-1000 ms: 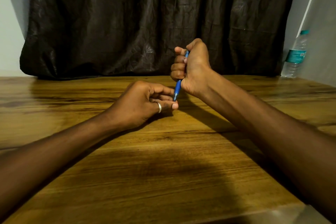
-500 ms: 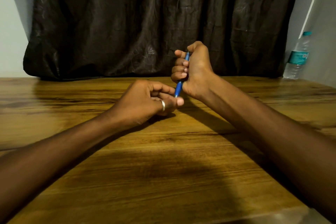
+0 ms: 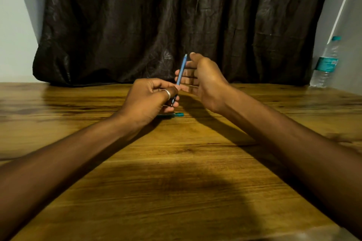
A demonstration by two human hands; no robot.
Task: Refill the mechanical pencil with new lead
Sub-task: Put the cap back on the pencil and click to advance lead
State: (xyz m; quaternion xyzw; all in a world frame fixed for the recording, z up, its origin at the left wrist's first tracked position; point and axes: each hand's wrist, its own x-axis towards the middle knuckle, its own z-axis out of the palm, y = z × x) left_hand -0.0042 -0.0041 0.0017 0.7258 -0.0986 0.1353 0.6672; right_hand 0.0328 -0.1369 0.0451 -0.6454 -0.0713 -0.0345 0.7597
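Note:
A slim blue mechanical pencil (image 3: 181, 70) stands nearly upright above the middle of the wooden table (image 3: 176, 162), its tip pointing down. My left hand (image 3: 148, 100), with a ring on one finger, pinches the pencil's lower end. My right hand (image 3: 201, 78) is just to the right of the pencil with its fingers straightened and spread, and the shaft crosses in front of them. A small teal lead case (image 3: 172, 115) lies flat on the table under my left hand, partly hidden by it.
A dark curtain (image 3: 176, 25) hangs along the back of the table. A clear water bottle (image 3: 326, 64) with a teal label stands at the far right against the wall. The table's near edge runs along the bottom right.
My right hand has let go of the pencil and opened its fingers. My left hand now holds the pencil at its lower end. The teal lead case has come into sight below the left hand.

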